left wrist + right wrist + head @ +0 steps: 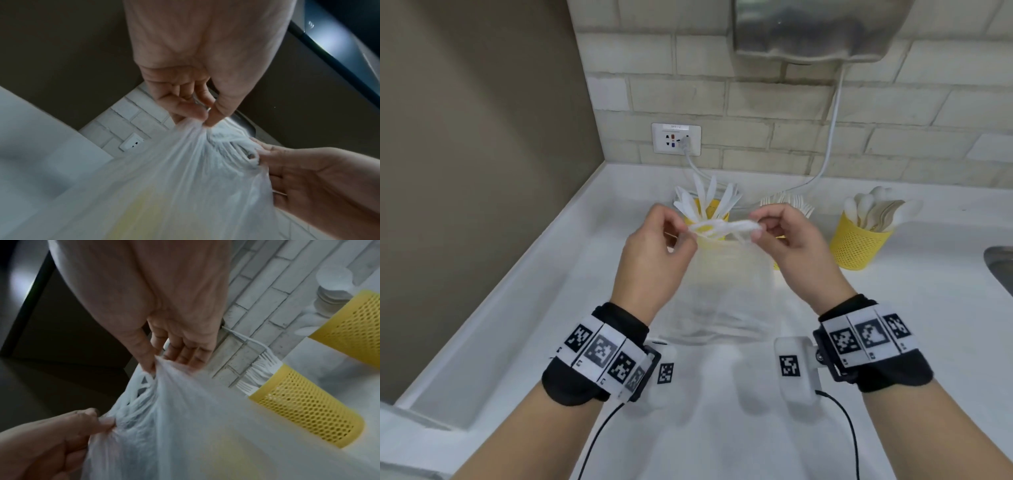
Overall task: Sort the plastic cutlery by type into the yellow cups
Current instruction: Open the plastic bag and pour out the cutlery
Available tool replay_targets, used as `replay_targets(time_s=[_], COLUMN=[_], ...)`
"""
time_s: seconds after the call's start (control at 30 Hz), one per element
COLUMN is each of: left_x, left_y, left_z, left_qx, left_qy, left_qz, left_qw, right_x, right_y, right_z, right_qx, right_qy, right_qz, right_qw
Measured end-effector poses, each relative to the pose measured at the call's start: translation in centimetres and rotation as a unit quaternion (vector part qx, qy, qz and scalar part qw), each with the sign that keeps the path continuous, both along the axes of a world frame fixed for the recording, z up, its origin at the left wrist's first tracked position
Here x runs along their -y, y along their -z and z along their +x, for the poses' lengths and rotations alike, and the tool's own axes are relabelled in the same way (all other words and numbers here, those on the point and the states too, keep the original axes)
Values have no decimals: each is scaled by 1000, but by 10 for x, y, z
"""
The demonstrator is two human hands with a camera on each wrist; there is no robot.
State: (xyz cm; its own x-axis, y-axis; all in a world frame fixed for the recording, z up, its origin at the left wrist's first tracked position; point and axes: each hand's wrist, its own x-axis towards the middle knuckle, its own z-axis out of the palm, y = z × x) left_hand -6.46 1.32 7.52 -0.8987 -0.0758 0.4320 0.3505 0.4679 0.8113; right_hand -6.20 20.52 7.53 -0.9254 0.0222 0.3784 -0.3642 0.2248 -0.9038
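Thumb and forefinger of the left hand [654, 246] pinch one bunched end of a thin, translucent plastic bag [722, 291]; the right hand [791, 246] pinches the other end the same way, its spare fingers loosely curled. The crinkled film hangs limp between them above the white counter [517, 325].

Behind the bag stand three yellow mesh cups: the left cup [717, 212] fans out flat white knives [705, 198], the middle cup [304, 404] holds forks [259, 371], and the right cup [858, 241] holds spoons [873, 209].

The head view hides most of the middle cup behind the right hand; the right wrist view shows its honeycomb wall and the fork tines plainly. The left wrist view shows only a yellow blur through the film.
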Motion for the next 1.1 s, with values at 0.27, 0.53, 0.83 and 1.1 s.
replay_targets(time_s=[0.27,0.53,0.83,1.1], left_x=[19,42,48,40], left_y=[20,33,41,47], left_z=[-3,2,7,8], left_qx=[-5,141,255,49], left_qy=[40,-30,-51,100], left_qz=[-120,-194,-306,-417], left_qw=[992,970,916,902], right_x=[-1,-13,-16,21], right_y=[13,44,47,41], right_z=[9,12,7,25], right_qx=[74,70,-18,-97], right_qy=[-32,75,103,-58], right_qz=[158,506,536,474], right_qw=[984,856,837,873])
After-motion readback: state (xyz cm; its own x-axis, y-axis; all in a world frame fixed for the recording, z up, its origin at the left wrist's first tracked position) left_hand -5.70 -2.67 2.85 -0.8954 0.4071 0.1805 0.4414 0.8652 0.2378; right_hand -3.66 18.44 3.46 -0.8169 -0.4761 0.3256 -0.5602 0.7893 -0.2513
